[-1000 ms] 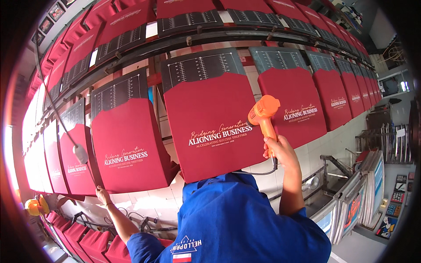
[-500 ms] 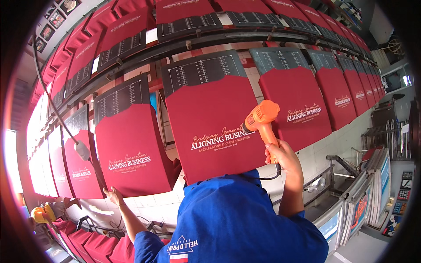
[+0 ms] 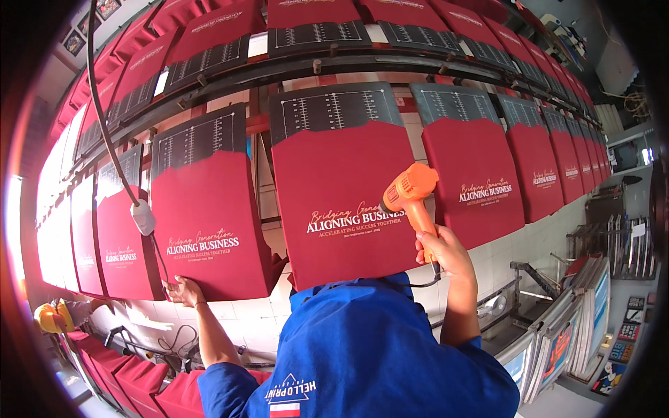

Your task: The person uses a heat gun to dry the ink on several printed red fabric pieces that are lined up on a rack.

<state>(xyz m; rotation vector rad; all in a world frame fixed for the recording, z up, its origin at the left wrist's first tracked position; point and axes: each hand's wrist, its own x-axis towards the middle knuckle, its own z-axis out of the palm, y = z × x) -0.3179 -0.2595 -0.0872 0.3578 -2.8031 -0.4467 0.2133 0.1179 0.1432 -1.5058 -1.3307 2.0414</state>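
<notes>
My right hand (image 3: 446, 252) is closed round the handle of an orange heat gun (image 3: 412, 189). Its nozzle points left over the printed lettering on a red T-shirt (image 3: 341, 174), which is stretched on a dark flat board (image 3: 334, 104) with white ruler marks. The gun covers the right part of that print. My left hand (image 3: 183, 291) is at the bottom edge of the neighbouring red shirt (image 3: 205, 202), fingers loosely curled at the power cord (image 3: 159, 254). The cord hangs from above through a pale connector (image 3: 143, 217) and meets my fingertips.
More shirt-covered boards (image 3: 476, 171) run in a curved row to both sides. A dark metal rail (image 3: 279, 70) separates them from a far row. Framed screens (image 3: 557, 341) lean at the lower right. A yellow tool (image 3: 52, 317) sits at the lower left beside red shirts (image 3: 139, 383).
The heat gun has shifted slightly left across the print. The cord and connector hang a little farther right in view. My left hand stays at the same shirt's lower edge.
</notes>
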